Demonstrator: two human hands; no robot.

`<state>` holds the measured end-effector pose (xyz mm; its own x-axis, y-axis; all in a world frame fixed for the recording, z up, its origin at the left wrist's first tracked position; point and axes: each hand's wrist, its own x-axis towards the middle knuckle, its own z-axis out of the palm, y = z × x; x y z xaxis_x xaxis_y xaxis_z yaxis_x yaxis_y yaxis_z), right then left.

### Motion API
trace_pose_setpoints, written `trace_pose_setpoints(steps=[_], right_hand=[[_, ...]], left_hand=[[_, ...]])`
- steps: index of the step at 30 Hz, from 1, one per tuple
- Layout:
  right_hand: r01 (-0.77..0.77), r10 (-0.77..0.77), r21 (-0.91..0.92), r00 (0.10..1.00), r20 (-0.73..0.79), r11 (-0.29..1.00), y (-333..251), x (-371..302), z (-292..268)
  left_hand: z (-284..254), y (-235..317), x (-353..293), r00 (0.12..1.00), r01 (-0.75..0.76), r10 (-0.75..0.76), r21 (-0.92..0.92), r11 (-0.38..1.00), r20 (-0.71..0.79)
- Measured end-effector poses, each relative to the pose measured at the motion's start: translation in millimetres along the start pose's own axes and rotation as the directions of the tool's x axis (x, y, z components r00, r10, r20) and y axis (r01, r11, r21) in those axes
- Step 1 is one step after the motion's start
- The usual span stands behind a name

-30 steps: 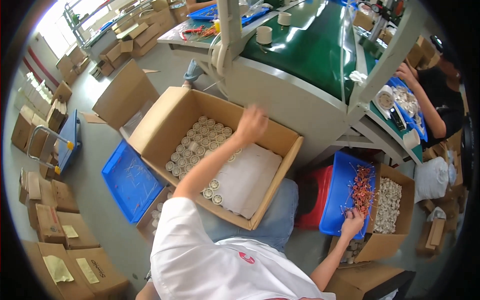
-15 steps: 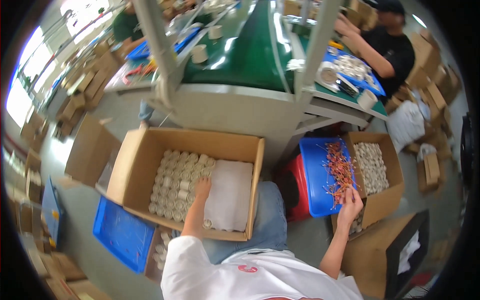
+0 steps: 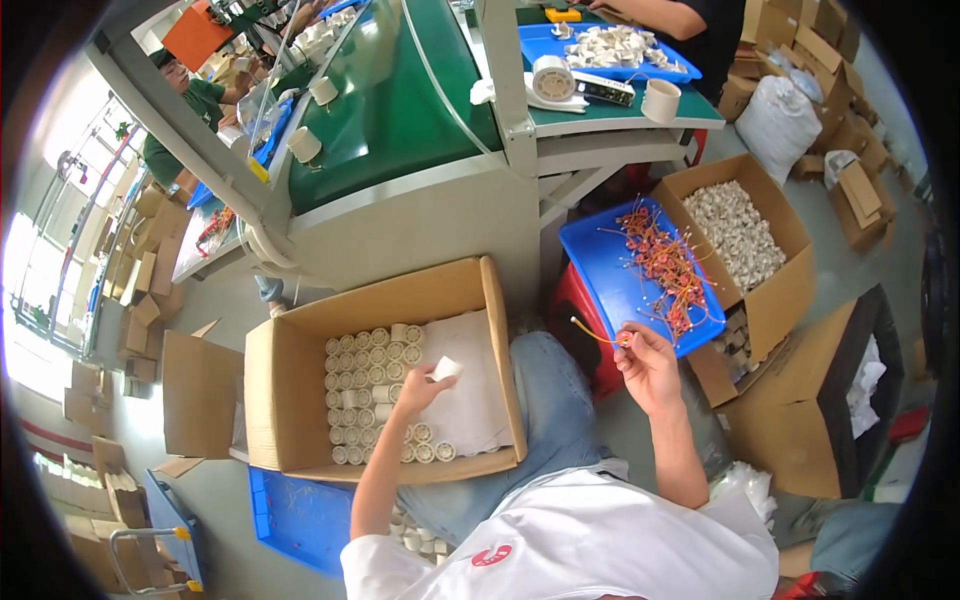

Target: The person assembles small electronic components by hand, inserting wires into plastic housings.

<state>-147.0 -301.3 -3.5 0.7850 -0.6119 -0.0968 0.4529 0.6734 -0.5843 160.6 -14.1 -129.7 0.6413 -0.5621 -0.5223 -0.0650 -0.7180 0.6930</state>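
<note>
Over the open cardboard box [image 3: 283, 395], my left hand [image 3: 415, 392] grips a white plastic cylinder [image 3: 447, 370], holding it tilted. Below it, rows of similar white cylinders [image 3: 347, 380] fill the left part of the box, mostly standing upright with a few lying down. A white paper sheet [image 3: 478, 375] covers the right part. My right hand [image 3: 652, 375] is raised beside the blue tray [image 3: 592, 240], its fingers pinching a small red part with wires [image 3: 624, 339]; one yellow-tipped wire sticks out leftward. A tangle of red and orange wired parts [image 3: 665, 262] lies in that tray.
A carton of small white pieces [image 3: 735, 235] stands right of the tray, which rests over a red stool [image 3: 592, 350]. Ahead is a green conveyor [image 3: 400, 110] with a metal frame. Another blue tray [image 3: 300, 525] lies at lower left. Co-workers sit at far left and far right.
My left hand has lifted a cylinder from the box. The right hand has left the wire pile with a wired part in its fingers. The whole view has turned rightward.
</note>
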Motion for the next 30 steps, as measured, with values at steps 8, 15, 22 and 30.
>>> trace_pose_setpoints(steps=[8,15,22,30], right_hand=[[-0.334,0.341,-0.082,0.935,0.093,0.939,55,0,31],[-0.552,0.569,-0.138,0.799,0.193,0.822,76,-16,47],[0.365,-0.155,-0.875,0.930,0.332,0.317,86,-29,71],[0.177,-0.027,-0.657,0.972,0.231,0.733,53,-45,97]], left_hand=[[69,90,-165,0.711,-0.685,0.700,-0.280,0.672,-0.061],[85,126,-178,0.652,-0.708,0.699,0.094,0.700,-0.295],[79,115,-172,0.495,-0.534,0.707,0.465,0.706,-0.506],[86,94,-160,0.434,-0.551,0.598,0.326,0.768,-0.674]])
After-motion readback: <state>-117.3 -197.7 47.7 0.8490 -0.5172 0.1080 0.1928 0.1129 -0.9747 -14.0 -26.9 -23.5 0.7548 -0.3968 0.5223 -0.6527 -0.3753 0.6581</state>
